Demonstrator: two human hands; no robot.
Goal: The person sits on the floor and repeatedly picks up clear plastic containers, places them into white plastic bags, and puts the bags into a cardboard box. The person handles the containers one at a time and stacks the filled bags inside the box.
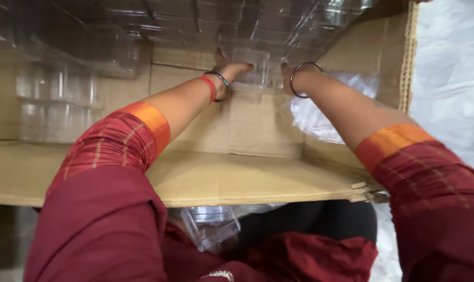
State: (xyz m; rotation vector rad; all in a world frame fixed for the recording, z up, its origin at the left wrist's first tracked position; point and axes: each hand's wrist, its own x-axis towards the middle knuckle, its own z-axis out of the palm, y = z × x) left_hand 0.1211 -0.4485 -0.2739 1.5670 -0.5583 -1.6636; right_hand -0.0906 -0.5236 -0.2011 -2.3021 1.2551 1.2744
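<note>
Hands reach deep into the cardboard carton [258,130]: left hand [227,67] and right hand [285,73] clasp a clear plastic box [250,65] between them, pressed at its two sides, beside stacked clear boxes [205,23].

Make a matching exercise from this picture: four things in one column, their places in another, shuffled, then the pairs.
Things:
1. clear box
2. second clear box
3. crumpled plastic sheet
4. stacked clear boxes

Places:
A. on the lap, below the carton's near flap
B. held between the left hand and the right hand, deep in the carton
C. along the carton's left side
D. under the right forearm

Pairs: 1-B, 2-A, 3-D, 4-C
</note>
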